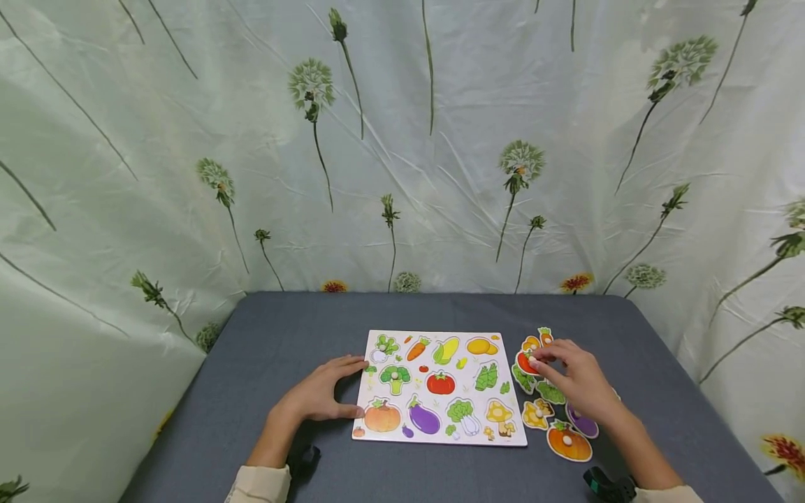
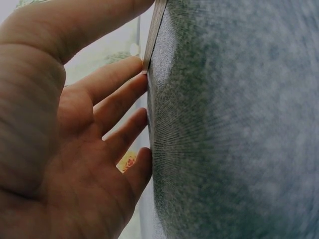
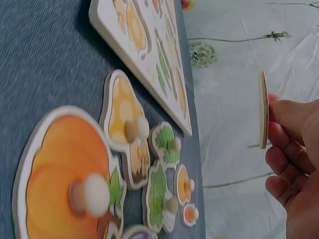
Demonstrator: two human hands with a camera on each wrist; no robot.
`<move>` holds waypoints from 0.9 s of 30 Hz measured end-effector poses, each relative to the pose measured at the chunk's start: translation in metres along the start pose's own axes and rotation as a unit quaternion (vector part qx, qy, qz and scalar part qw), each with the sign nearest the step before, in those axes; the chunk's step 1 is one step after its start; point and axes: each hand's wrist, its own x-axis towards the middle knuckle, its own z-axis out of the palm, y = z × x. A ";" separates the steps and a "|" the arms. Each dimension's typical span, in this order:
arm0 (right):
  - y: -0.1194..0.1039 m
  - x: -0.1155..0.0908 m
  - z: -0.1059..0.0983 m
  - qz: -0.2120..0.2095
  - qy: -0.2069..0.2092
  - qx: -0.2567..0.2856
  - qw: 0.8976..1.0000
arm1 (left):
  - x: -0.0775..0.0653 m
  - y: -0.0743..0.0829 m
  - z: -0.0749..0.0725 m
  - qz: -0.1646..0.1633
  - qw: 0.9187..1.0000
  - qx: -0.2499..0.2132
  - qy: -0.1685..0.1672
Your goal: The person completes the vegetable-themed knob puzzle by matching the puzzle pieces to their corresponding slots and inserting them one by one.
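A white puzzle board (image 1: pixel 440 439) printed with vegetables lies flat on the table. At its left edge is my left hand (image 1: pixel 323 391), thumb and fingers spread and fingertips touching the border. The left wrist view shows those fingers straight by the board's wooden edge (image 2: pixel 154 35). To the right of the board, my right hand (image 1: pixel 578 377) pinches a red tomato puzzle piece (image 1: pixel 525 363) between thumb and fingers. In the right wrist view the tomato piece (image 3: pixel 263 109) appears edge-on, raised above the table; the thumb side hides its knob.
Loose knobbed pieces lie right of the board: a pumpkin (image 1: pixel 569 443), a mushroom (image 1: pixel 534 415), an eggplant (image 1: pixel 583 423), green leafy pieces (image 1: pixel 550 392) and a carrot (image 1: pixel 545 335), some overlapping. Grey cloth (image 1: pixel 302 314) covers the table. A dandelion-print curtain (image 1: pixel 440 175) hangs behind.
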 end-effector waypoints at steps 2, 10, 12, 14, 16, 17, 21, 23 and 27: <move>-0.004 0.003 0.002 0.000 -0.002 0.007 1.000 | 0.000 0.000 0.000 -0.003 1.000 0.000 -0.001; -0.015 0.014 0.018 -0.003 -0.011 0.016 1.000 | 0.001 0.000 0.001 -0.008 1.000 -0.001 -0.006; -0.018 0.017 0.023 -0.004 -0.016 0.022 1.000 | 0.001 0.000 0.001 -0.007 1.000 -0.002 -0.007; -0.022 0.020 0.029 -0.005 -0.022 0.032 0.999 | 0.001 -0.001 0.001 -0.007 1.000 -0.002 -0.007; -0.026 0.022 0.034 -0.004 -0.031 0.045 0.998 | 0.001 -0.001 0.001 -0.009 1.000 0.000 -0.008; -0.029 0.022 0.036 -0.002 -0.037 0.053 0.998 | 0.001 0.000 0.001 -0.010 1.000 0.000 -0.008; -0.037 0.025 0.046 0.006 -0.053 0.078 0.995 | 0.001 0.001 0.000 -0.014 1.000 -0.003 -0.008; -0.041 0.026 0.050 0.005 -0.057 0.087 0.995 | 0.001 0.002 0.000 -0.014 1.000 -0.004 -0.006; -0.048 0.028 0.061 -0.003 -0.059 0.095 0.994 | 0.000 0.003 -0.001 -0.016 1.000 -0.005 -0.004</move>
